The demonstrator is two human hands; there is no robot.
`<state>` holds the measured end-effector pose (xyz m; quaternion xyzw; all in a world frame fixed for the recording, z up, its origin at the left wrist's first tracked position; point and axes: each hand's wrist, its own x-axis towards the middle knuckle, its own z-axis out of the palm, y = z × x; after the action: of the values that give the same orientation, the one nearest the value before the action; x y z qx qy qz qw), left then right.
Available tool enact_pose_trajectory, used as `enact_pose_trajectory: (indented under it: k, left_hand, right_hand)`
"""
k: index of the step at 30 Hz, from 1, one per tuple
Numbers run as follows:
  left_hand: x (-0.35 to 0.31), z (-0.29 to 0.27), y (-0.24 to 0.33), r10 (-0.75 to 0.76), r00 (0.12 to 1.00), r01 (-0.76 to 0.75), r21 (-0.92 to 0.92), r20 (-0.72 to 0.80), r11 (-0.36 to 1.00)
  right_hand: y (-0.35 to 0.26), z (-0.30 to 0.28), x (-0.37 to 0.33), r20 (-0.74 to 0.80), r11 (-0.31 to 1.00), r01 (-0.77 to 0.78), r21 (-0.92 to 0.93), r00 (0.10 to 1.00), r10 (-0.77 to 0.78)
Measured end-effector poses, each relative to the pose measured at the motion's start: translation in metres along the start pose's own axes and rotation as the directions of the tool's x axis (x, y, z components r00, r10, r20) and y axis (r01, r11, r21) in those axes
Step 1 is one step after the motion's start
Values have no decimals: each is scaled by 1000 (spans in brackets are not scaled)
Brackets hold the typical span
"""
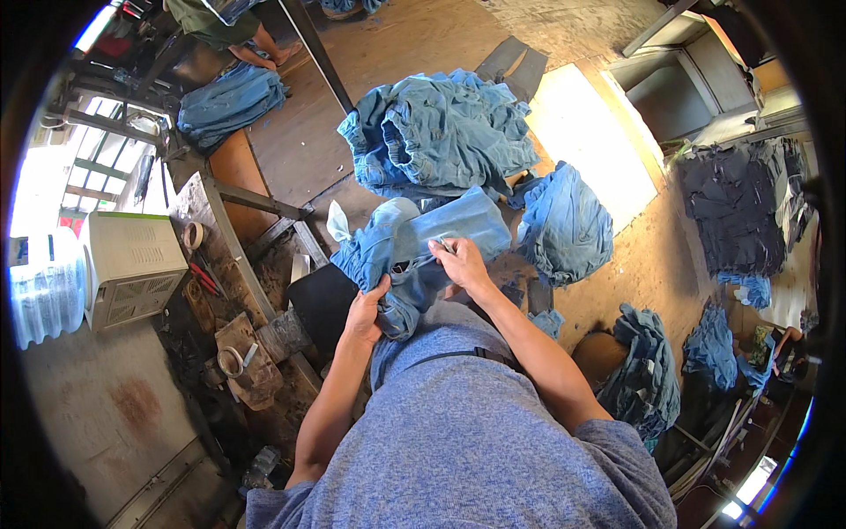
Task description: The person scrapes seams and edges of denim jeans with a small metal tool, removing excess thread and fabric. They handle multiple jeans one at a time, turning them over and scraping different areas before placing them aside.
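A pair of blue denim trousers (454, 225) lies across my lap, with one leg stretched toward the far right and the gathered part bunched on the left. My left hand (364, 310) is closed on a fold of the bunched denim at its near left edge. Over the middle of the garment, my right hand (463, 264) is closed in a pinch round a small metal tool (443, 245). Most of that tool is covered by the fingers, so its kind does not show. A pale cloth tag or pocket end (337, 220) sticks up at the garment's left.
A large heap of blue denim garments (449, 132) lies just beyond, with a smaller bundle (568, 225) to its right. Dark cloth pieces (740, 207) are stacked far right. On the left stand a metal table frame (233, 238) and a beige box-shaped machine (132, 264). Another person's legs (264, 44) show far left.
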<state>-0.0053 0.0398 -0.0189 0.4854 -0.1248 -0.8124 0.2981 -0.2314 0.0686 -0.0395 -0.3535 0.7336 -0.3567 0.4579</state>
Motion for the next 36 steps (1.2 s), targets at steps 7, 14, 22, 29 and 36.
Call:
enact_pose_trajectory:
  k: [7, 14, 22, 29, 36]
  left_hand:
    - [7, 32, -6, -180, 984, 180, -174, 17, 968]
    - [6, 30, -3, -151, 987, 154, 44, -58, 987]
    - [-2, 24, -4, -180, 983, 184, -121, 43, 975]
    - [6, 39, 2, -223, 971, 222, -10, -85, 975]
    - [9, 37, 1, -214, 972, 222, 94, -93, 970]
  right_hand:
    - [-6, 9, -19, -59, 983, 140, -121, 987, -148]
    - [-9, 7, -20, -23, 988, 108, -109, 994, -111]
    - [-12, 1, -17, 29, 999, 38, 8, 999, -38]
    - [-12, 2, -22, 34, 991, 60, -118, 998, -57]
    - [-14, 4, -24, -14, 984, 117, -133, 993, -120]
